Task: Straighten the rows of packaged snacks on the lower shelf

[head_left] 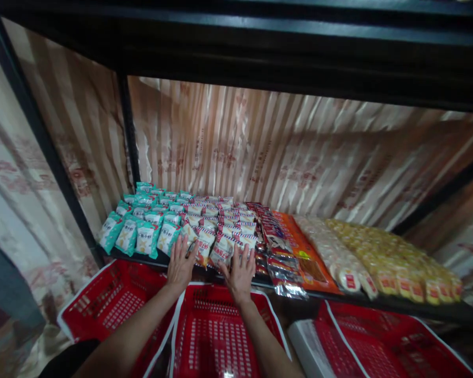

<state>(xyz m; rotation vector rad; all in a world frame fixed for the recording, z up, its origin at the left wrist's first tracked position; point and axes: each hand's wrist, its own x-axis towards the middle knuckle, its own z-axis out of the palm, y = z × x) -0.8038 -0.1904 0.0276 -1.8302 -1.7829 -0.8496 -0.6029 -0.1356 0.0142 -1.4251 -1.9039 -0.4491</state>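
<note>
On the front edge of the shelf (378, 302), the left hand (180, 264) and the right hand (240, 271) were laid flat, fingers spread wide, nothing being held in either grip. Both hands were placed on the red-and-white snack packets (220, 231), which were stacked in rows near the middle-left of the shelf, just beside the teal packets (142, 226) on the left and the silver-and-red packets (274, 241) on the right. Below the shelf, three red baskets (216, 336) were seen side by side, under the forearms.
</note>
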